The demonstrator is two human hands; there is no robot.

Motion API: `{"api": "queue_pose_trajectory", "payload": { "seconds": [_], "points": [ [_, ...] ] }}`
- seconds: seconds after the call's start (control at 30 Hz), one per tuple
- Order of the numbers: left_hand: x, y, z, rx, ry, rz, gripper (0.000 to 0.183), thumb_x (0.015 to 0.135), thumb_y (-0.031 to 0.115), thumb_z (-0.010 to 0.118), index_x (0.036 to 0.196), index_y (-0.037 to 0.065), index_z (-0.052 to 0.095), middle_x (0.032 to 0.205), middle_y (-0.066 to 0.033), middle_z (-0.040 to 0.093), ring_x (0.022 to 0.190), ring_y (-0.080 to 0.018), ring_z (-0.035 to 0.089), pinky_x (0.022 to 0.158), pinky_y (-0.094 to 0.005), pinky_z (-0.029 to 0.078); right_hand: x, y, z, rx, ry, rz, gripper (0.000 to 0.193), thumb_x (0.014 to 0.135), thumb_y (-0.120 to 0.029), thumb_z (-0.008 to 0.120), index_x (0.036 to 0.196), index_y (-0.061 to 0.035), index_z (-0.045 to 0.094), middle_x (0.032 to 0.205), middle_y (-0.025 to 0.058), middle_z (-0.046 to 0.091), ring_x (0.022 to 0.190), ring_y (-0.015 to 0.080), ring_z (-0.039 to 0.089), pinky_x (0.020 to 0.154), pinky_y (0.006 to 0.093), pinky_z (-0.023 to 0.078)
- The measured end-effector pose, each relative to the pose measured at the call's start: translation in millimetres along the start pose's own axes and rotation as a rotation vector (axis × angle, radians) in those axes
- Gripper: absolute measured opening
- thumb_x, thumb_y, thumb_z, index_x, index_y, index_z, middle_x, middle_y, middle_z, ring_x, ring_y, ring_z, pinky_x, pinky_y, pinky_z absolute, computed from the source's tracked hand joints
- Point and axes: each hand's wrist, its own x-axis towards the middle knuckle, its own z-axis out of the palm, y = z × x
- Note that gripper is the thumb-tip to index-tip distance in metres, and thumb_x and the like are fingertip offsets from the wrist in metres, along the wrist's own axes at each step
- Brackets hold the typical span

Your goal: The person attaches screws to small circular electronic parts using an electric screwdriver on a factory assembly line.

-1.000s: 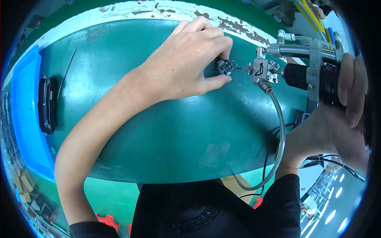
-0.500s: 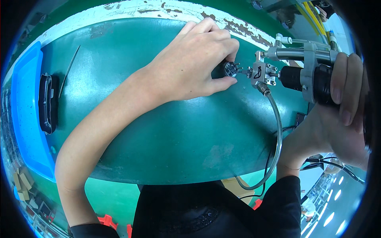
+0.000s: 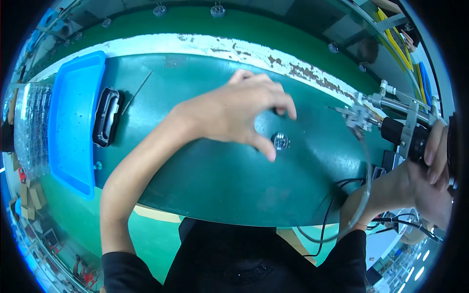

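Note:
A small round part (image 3: 281, 141), black and silver with short pins, rests on the green table. My left hand (image 3: 237, 110) hovers just left of it, thumb and fingers spread apart, holding nothing. My right hand (image 3: 435, 156) is wrapped round the black barrel of a dispensing valve (image 3: 359, 117) at the right. The valve has a silver block, a thin nozzle pointing left and a clear hose (image 3: 366, 190) hanging down. Its nozzle is apart from the round part. The palm side of the right grip is hidden.
To the left stand a blue tray (image 3: 73, 185) and a black oblong housing (image 3: 106, 117), with a thin rod (image 3: 137, 92) beside it. Black cables (image 3: 332, 195) cross the table's right front edge. A worn white strip (image 3: 171, 43) borders the far side.
My left hand has opened and let go of the round part. The dispensing valve has drawn away to the right, still in my right hand. The whole view has shifted.

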Motion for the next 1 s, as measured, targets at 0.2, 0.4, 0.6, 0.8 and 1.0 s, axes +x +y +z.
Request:
{"api": "queue_pose_trajectory", "payload": {
  "seconds": [0.2,0.4,0.6,0.8,1.0],
  "points": [
    [27.9,-68.2,-67.3,0.394,0.721,-0.563,0.056,0.074,0.045,0.09,0.106,0.005,0.068,0.094,-0.0093,0.069,0.087,-0.0252,0.065,0.082,-0.0366,0.053,-11.9,3.8,-19.7,-0.141,0.022,0.045,0.011,0.083,-0.014,0.083,0.088,-0.0176,0.074,0.083,-0.0039,0.07,0.085,0.0044,0.063,0.08,0.0216,0.045],
    [49.7,-115.7,-59.0,0.668,0.71,-0.663,0.064,0.075,0.049,0.088,0.113,0.002,0.069,0.096,-0.0106,0.072,0.091,-0.0271,0.07,0.082,-0.0396,0.056,11.2,4.5,19.1,-0.152,-0.09,0.112,0.016,0.087,-0.017,0.079,0.083,-0.0172,0.063,0.078,-0.0033,0.064,0.077,0.0051,0.06,0.075,0.023,0.043],
    [68.1,-66.6,-20.1,0.107,0.386,-0.079,0.031,0.08,0.02,0.083,0.103,0.004,0.07,0.09,-0.0082,0.066,0.084,-0.0215,0.061,0.078,-0.0351,0.051,41.2,12.1,86.5,-0.068,0.262,0.125,0.005,0.102,-0.011,0.057,0.098,-0.0126,0.061,0.072,-0.0036,0.055,0.067,0.006,0.056,0.068,0.0246,0.043],
    [50.3,-19.7,30.7,0.058,0.044,0.121,0.03,0.078,0.019,0.083,0.102,0.008,0.068,0.099,-0.0039,0.064,0.107,-0.0243,0.059,0.098,-0.0406,0.04,55.3,22.4,101.4,-0.123,0.162,0.271,0.016,0.095,-0.001,0.059,0.088,-0.0145,0.057,0.071,-0.0056,0.054,0.064,0.0045,0.053,0.067,0.0238,0.042],
    [49.2,-26.6,34.4,0.057,0.086,0.114,0.03,0.076,0.02,0.083,0.097,0.008,0.066,0.102,-0.0032,0.065,0.109,-0.0246,0.058,0.099,-0.0407,0.038,43.7,39.0,95.3,-0.094,0.176,0.344,0.027,0.089,0.007,0.06,0.079,-0.0173,0.054,0.071,-0.0078,0.053,0.065,0.004,0.053,0.068,0.024,0.041]
  ]
}}
